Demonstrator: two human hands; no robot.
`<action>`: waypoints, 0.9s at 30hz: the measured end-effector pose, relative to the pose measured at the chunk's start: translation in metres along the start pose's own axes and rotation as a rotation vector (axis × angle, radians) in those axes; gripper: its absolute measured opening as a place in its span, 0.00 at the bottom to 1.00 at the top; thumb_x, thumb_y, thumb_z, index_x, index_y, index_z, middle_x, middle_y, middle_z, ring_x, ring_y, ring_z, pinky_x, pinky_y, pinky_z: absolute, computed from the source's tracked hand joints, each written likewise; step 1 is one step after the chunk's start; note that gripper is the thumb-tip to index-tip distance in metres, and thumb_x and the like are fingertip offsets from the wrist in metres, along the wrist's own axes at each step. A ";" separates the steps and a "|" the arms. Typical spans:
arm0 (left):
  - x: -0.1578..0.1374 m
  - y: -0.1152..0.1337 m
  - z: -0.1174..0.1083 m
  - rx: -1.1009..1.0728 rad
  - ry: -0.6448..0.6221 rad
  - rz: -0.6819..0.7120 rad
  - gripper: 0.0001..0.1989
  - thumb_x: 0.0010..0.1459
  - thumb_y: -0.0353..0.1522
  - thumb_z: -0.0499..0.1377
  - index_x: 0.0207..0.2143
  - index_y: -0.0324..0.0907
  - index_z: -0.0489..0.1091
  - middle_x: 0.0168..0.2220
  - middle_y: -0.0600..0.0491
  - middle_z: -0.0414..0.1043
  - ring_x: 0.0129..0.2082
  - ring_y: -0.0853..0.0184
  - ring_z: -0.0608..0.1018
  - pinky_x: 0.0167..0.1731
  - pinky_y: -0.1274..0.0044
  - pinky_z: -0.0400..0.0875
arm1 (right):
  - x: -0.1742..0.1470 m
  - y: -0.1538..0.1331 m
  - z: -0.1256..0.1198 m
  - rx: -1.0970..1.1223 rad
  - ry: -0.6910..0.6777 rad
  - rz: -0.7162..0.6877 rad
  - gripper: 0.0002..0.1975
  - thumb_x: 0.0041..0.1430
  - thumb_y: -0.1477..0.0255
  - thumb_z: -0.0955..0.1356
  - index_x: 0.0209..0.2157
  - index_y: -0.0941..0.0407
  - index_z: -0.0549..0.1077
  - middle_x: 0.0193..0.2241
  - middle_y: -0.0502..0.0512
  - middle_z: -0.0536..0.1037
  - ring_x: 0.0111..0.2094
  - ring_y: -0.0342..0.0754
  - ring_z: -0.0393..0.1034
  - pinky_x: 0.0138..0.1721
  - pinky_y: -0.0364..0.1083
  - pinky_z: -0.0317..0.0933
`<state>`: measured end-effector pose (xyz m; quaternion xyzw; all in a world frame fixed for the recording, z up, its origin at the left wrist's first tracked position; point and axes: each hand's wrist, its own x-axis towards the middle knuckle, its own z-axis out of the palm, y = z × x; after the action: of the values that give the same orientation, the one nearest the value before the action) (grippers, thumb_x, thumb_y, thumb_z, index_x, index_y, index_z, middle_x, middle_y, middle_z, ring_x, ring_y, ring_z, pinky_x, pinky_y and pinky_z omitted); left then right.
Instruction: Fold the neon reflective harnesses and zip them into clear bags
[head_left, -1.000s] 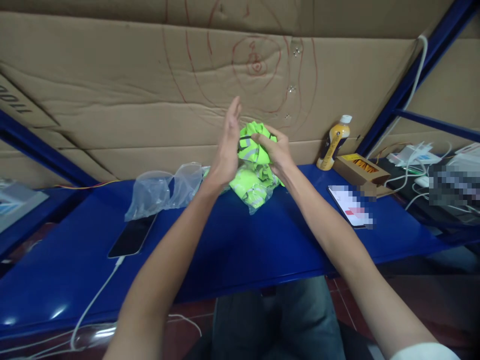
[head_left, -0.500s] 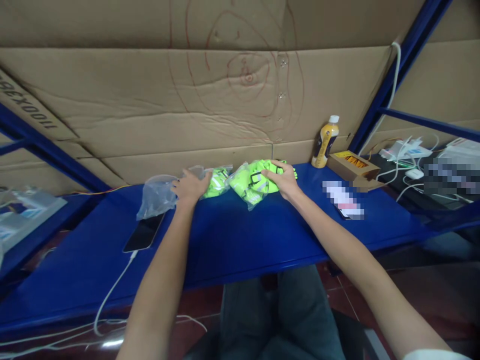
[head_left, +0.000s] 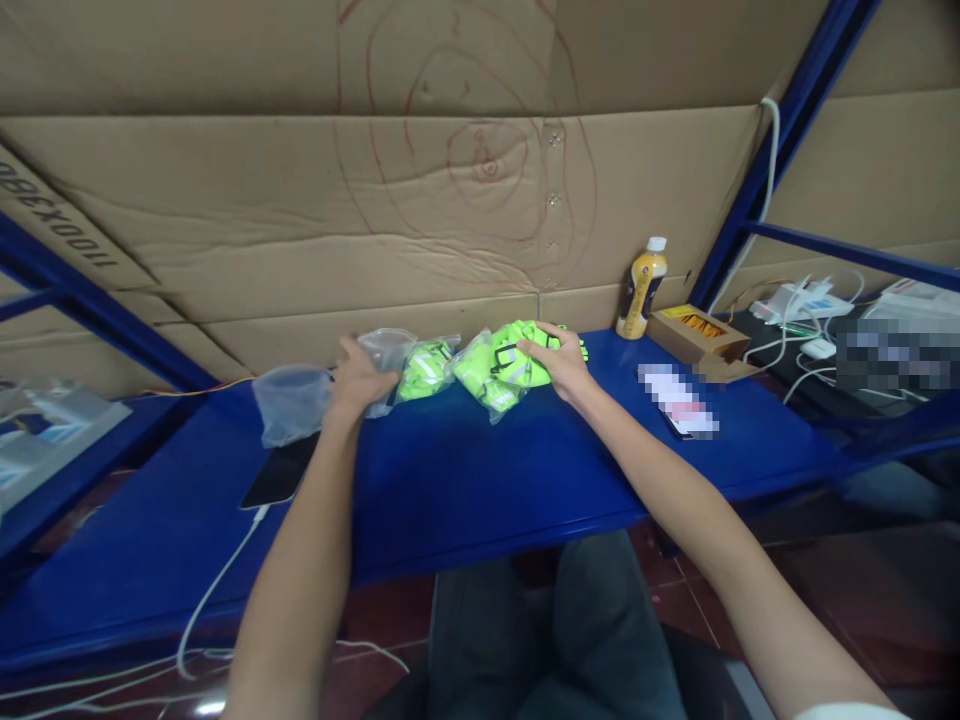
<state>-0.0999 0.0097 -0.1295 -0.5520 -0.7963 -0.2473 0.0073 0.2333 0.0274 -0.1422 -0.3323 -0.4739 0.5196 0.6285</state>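
Two bright yellow-green reflective vests lie folded, partly in clear plastic bags, at the back of the blue table. My right hand (head_left: 564,365) is closed on the right end of the larger vest (head_left: 495,370), thumb on top. A black buckle-like piece and a silver strip show on that vest. Left of it rests the smaller bagged vest (head_left: 426,372). My left hand (head_left: 358,380) is open, thumb apart from the fingers, at a clear plastic bag (head_left: 386,350) beside the smaller vest. Whether it touches the bag I cannot tell. Another clear bag (head_left: 292,405) lies left of that hand.
A black phone (head_left: 277,472) with a white cable lies by my left forearm. On the right are a drink bottle (head_left: 642,290), an open cardboard box (head_left: 697,335) and a blurred-screen phone (head_left: 679,400). Cardboard (head_left: 262,220) backs the blue table (head_left: 480,480); blue posts flank it.
My left hand has moved left, away from the smaller vest, uncovering more of it and the clear bag beside it. My right hand keeps its hold. The camera view has shifted slightly.
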 end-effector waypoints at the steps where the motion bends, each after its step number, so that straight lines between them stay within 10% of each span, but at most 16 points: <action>1: -0.004 0.004 -0.004 0.005 0.044 0.023 0.57 0.51 0.38 0.70 0.74 0.24 0.46 0.62 0.17 0.68 0.63 0.24 0.75 0.56 0.42 0.73 | 0.000 -0.002 0.000 0.002 0.006 -0.005 0.34 0.27 0.61 0.87 0.41 0.55 0.85 0.40 0.54 0.88 0.39 0.51 0.82 0.46 0.52 0.77; 5: -0.022 0.028 -0.012 -0.045 0.234 0.399 0.62 0.49 0.33 0.68 0.79 0.27 0.38 0.70 0.19 0.57 0.71 0.24 0.63 0.65 0.39 0.64 | 0.002 -0.013 -0.001 0.067 0.042 -0.016 0.35 0.28 0.60 0.87 0.42 0.55 0.84 0.38 0.52 0.87 0.37 0.50 0.81 0.44 0.51 0.77; 11: -0.058 0.070 0.009 -0.229 0.122 0.926 0.59 0.55 0.39 0.68 0.80 0.37 0.39 0.66 0.30 0.61 0.65 0.35 0.70 0.65 0.47 0.68 | 0.001 -0.028 -0.004 0.092 -0.013 -0.079 0.33 0.29 0.57 0.87 0.41 0.53 0.84 0.37 0.51 0.87 0.37 0.50 0.81 0.44 0.50 0.77; 17: -0.081 0.098 0.028 -0.210 0.302 0.874 0.57 0.56 0.58 0.70 0.73 0.33 0.53 0.57 0.31 0.68 0.58 0.35 0.74 0.59 0.48 0.72 | -0.005 -0.036 -0.001 -0.129 -0.095 -0.253 0.33 0.30 0.54 0.87 0.40 0.53 0.87 0.39 0.54 0.88 0.42 0.56 0.83 0.48 0.53 0.78; 27: -0.090 0.103 0.028 -0.043 0.256 0.889 0.38 0.59 0.47 0.70 0.63 0.33 0.65 0.46 0.36 0.75 0.49 0.39 0.80 0.53 0.54 0.74 | -0.025 -0.044 0.009 -0.442 -0.237 -0.525 0.23 0.48 0.57 0.81 0.44 0.53 0.85 0.44 0.54 0.88 0.47 0.55 0.82 0.53 0.52 0.73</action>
<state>0.0334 -0.0306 -0.1404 -0.8049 -0.4696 -0.3029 0.1996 0.2396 -0.0076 -0.1048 -0.2647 -0.7135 0.2601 0.5943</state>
